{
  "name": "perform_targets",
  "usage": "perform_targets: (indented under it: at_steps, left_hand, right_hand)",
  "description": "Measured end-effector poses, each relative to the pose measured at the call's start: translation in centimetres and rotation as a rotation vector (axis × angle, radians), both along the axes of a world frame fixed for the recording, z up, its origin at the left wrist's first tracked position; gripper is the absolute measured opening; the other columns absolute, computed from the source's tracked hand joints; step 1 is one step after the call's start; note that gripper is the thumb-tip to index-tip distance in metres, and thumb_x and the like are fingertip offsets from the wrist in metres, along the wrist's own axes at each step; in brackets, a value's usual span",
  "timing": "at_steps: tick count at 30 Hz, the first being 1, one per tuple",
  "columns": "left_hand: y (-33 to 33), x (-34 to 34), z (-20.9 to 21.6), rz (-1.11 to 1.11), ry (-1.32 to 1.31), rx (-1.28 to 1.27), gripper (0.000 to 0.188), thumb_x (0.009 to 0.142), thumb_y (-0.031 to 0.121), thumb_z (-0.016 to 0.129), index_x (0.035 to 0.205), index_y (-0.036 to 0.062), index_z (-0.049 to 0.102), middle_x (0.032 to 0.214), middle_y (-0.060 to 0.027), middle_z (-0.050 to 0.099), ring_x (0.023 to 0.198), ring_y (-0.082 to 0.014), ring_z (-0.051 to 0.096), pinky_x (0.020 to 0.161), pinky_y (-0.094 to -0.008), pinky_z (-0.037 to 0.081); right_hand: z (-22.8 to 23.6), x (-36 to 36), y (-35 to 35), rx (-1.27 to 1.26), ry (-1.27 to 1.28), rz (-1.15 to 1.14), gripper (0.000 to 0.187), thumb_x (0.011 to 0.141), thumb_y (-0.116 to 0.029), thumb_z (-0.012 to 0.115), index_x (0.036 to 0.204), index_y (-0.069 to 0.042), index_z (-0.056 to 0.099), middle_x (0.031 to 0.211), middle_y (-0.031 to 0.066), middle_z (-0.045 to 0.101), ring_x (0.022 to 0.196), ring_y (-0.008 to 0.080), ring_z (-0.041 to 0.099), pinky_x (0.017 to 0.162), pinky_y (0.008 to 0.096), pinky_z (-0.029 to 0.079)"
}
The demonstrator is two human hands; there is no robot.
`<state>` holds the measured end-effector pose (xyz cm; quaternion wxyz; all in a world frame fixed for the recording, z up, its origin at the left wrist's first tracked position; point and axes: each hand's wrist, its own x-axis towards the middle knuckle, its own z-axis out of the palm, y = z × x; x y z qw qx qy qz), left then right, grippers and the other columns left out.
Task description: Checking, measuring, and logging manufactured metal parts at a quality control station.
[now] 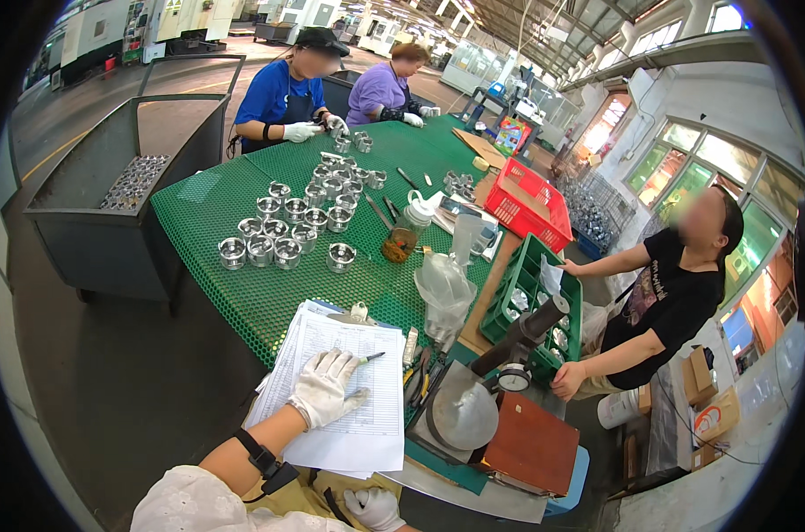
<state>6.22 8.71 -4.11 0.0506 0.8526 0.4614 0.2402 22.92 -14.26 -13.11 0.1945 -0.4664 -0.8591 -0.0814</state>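
My left hand (325,391), in a white glove, lies palm down with fingers outstretched on a printed form sheet (376,426). A pen (372,358) sticks out beside its fingers; part of it is hidden. The sheet tops a stack of papers on a clipboard, whose metal clip (358,313) shows at the far end. Low in the picture, my right hand (376,509), also gloved, rests loosely on my lap with nothing visible in it.
Several shiny metal rings (287,253) stand on the green mesh-covered table (207,208). A dial-gauge stand (514,377), pliers (417,383) and a jar (399,244) are to the right. One person holds a green crate (509,288); two sit opposite. A grey metal cart (101,239) stands left.
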Motion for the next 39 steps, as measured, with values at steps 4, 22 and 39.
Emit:
perform_targets:
  at_steps: [4, 22, 39]
  left_hand:
    - [-0.1, -0.3, -0.3, 0.009, 0.007, 0.002, 0.067, 0.089, 0.055, 0.046, 0.134, 0.0055, 0.046, 0.135, -0.0163, 0.05, 0.129, -0.0305, 0.042, 0.111, -0.0437, 0.026]
    - [0.1, 0.5, 0.2, -0.031, 0.024, 0.038, 0.068, 0.087, 0.055, 0.05, 0.132, 0.0029, 0.048, 0.135, -0.0161, 0.051, 0.128, -0.0303, 0.044, 0.11, -0.0434, 0.028]
    - [0.3, 1.0, -0.9, -0.05, 0.035, 0.08, 0.066, 0.087, 0.044, 0.057, 0.132, -0.0026, 0.046, 0.134, -0.0218, 0.05, 0.128, -0.0372, 0.043, 0.109, -0.0453, 0.03]
  right_hand:
    - [-0.2, -0.2, -0.1, -0.025, -0.003, -0.001, 0.007, 0.078, -0.017, 0.066, 0.081, -0.015, 0.06, 0.061, 0.0022, 0.047, 0.051, 0.021, 0.049, 0.043, 0.0371, 0.037]
    - [1.2, -0.7, 0.4, -0.028, 0.195, -0.127, 0.011, 0.08, -0.021, 0.066, 0.072, -0.017, 0.06, 0.055, 0.0027, 0.049, 0.046, 0.0221, 0.05, 0.042, 0.0373, 0.039]
    - [-1.5, 1.4, 3.9, -2.021, 2.372, 0.269, 0.028, 0.089, -0.04, 0.062, 0.088, -0.013, 0.058, 0.062, -0.0029, 0.041, 0.053, 0.0124, 0.036, 0.05, 0.0247, 0.027]
